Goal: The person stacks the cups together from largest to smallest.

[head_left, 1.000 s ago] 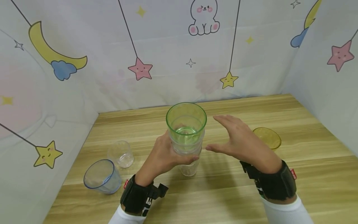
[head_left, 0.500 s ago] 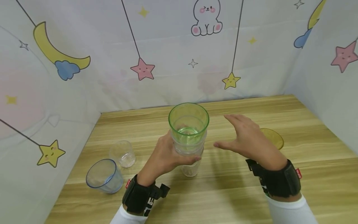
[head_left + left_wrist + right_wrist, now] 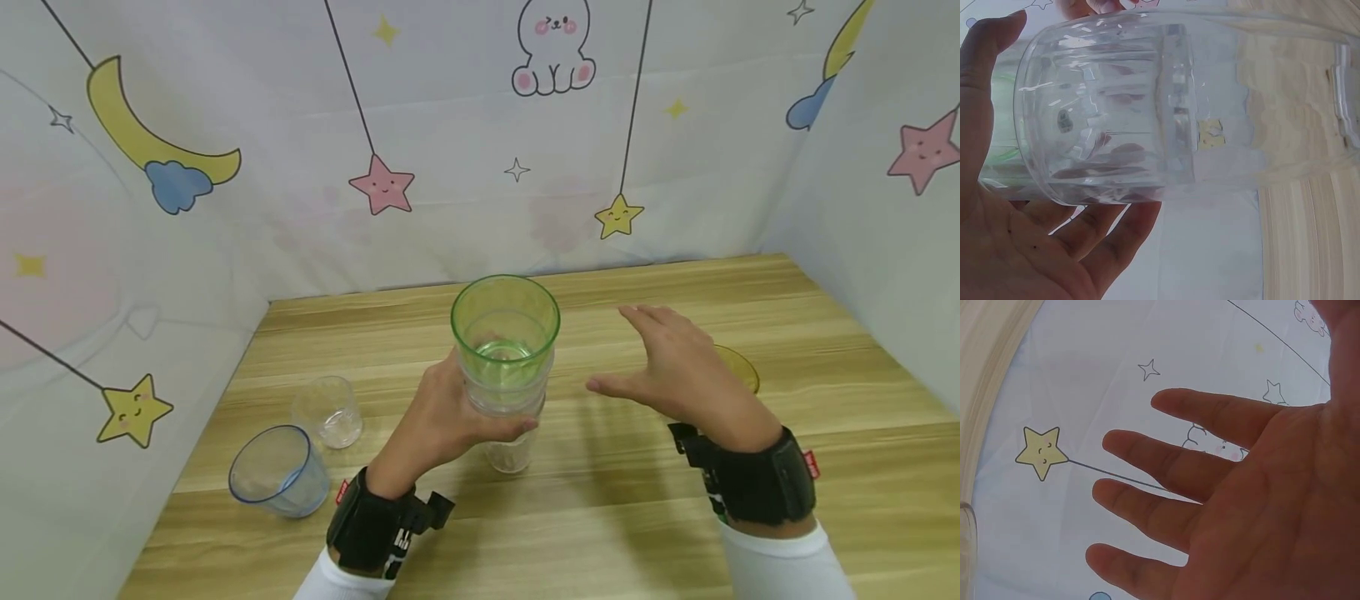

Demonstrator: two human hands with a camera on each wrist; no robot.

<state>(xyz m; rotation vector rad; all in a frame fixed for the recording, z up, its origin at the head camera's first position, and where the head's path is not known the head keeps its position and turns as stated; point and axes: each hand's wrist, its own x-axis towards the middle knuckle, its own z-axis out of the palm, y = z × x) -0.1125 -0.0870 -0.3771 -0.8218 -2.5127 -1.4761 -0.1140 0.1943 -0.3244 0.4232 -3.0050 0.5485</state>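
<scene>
In the head view my left hand (image 3: 450, 421) grips a stack of see-through cups at mid-table, thumb across the front. On top is a green-rimmed cup (image 3: 506, 321), upright, its base nested into clear cups. The lower clear cup (image 3: 510, 454) tapers down below my thumb. In the left wrist view the fingers curl behind the clear cup (image 3: 1210, 81), and the green cup (image 3: 997, 169) shows beside the thumb. To the right of the stack my right hand (image 3: 675, 371) hovers apart from it, fingers extended and thumb spread. The right wrist view shows its palm (image 3: 1260, 519) holding nothing.
On the left of the wooden table (image 3: 585, 533) sit a tilted blue-rimmed cup (image 3: 273, 475) and a small clear cup (image 3: 333, 412). A round yellow see-through piece (image 3: 741, 367) lies at the right, partly hidden by my right hand. A printed cloth wall (image 3: 450, 242) encloses the back and sides.
My right hand has drawn away to the right from the stack, now covering more of the yellow piece. My left hand keeps its grip on the stack, which stays nearly still.
</scene>
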